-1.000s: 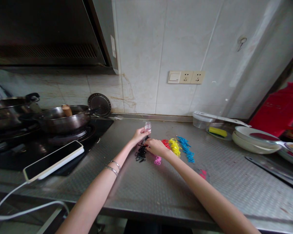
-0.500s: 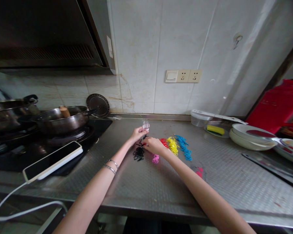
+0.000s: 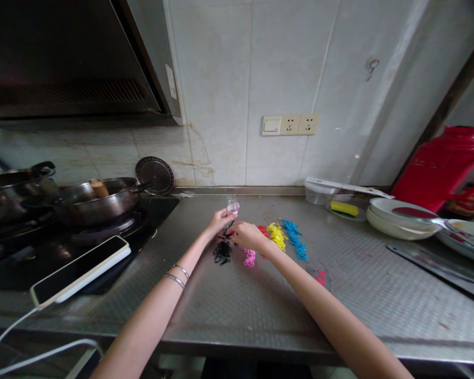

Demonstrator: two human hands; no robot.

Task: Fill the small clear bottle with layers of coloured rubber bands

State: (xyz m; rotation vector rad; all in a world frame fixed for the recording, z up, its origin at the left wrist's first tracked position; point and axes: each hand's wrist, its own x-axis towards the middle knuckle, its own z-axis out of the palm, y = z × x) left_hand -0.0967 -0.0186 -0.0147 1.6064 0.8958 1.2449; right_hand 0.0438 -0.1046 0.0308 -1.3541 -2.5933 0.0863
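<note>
Left hand (image 3: 219, 221) is gripping the small clear jar (image 3: 233, 205), fingers clamped round it, just above the steel counter (image 3: 260, 310). Right hand (image 3: 249, 236) is pinching black rubber bands (image 3: 222, 251) right below the jar, fingertips together.

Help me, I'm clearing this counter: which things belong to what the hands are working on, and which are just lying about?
In hand: left hand holding the small clear jar; right hand at the black bands; pink bands, red bands, yellow bands, blue bands.
Lying about: phone, frying pan, sponge, plates, red flask.
</note>
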